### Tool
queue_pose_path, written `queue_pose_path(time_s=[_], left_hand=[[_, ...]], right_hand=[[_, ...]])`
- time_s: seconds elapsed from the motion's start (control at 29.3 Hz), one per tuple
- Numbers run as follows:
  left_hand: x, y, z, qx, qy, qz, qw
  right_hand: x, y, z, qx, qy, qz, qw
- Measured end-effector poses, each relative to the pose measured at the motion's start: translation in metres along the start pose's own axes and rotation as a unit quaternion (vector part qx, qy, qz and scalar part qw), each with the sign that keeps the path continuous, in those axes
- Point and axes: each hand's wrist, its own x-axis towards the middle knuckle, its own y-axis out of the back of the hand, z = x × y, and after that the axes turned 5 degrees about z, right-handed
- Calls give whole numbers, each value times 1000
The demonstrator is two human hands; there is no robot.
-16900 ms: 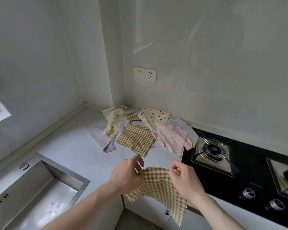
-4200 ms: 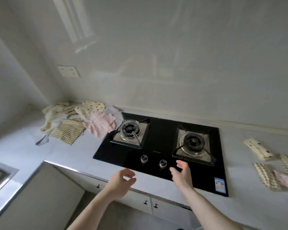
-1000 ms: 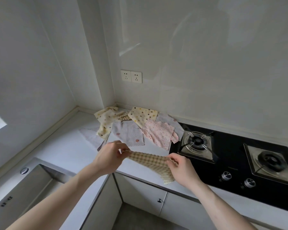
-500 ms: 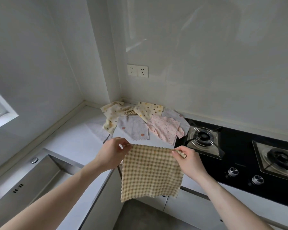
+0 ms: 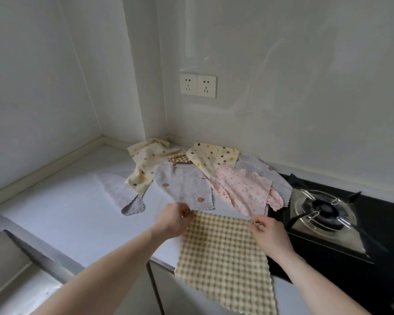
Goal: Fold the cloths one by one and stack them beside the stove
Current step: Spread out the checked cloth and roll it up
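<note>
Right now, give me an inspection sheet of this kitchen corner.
Surface: white counter, mostly bare near the sink.
Job's things: checked cloth held spread, draping over the counter edge.
Clutter: unfolded cloths heaped in the corner.
Hands: left hand and right hand each pinch a top corner.
Cables: nothing seen.
Surroundings: stove at right, sink at left, wall sockets.

Checked cloth (image 5: 223,258) lowered, top edge now over counter (image 5: 77,212); was hanging upright.
</note>
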Motion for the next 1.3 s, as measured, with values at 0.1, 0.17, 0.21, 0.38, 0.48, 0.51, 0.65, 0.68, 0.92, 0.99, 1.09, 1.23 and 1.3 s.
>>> queue_pose_path(time_s=[0.1, 0.17, 0.21, 0.38, 0.48, 0.51, 0.65, 0.68, 0.92, 0.99, 1.09, 1.23, 1.3], left_hand=[[0, -41, -24, 4, -36, 86, 996], [-1, -56, -34, 1, -66, 128, 990], [2, -59, -36, -6, -72, 135, 988], [1, -65, -38, -8, -89, 151, 985], [-4, -65, -41, -34, -69, 152, 985], [-5, -64, -41, -39, -63, 158, 985], [-14, -63, -39, -52, -54, 170, 983], [-15, -62, -39, -59, -54, 172, 982], [-12, -63, -42, -62, -72, 174, 980], [-6, -63, -43, -90, -70, 183, 976], [-3, -64, -43, -143, -75, 206, 965], [-8, -64, -41, -203, -90, 220, 950], [-10, -64, -43, -219, -92, 215, 947]], right_hand=[[1, -27, 20, -40, 46, 56, 997], [1, -34, 24, -46, 74, 83, 993], [4, -35, 26, -28, 78, 91, 992], [4, -36, 36, -10, 92, 110, 990], [0, -40, 39, -27, 110, 116, 987], [-2, -40, 40, -27, 110, 120, 986], [-11, -37, 41, 13, 95, 141, 985], [-13, -36, 40, 26, 91, 144, 985], [-11, -36, 49, 86, 74, 170, 979], [-6, -36, 51, 102, 72, 171, 977], [-1, -36, 55, 123, 69, 178, 974], [3, -37, 55, 140, 74, 196, 968], [4, -38, 51, 145, 76, 202, 966]])
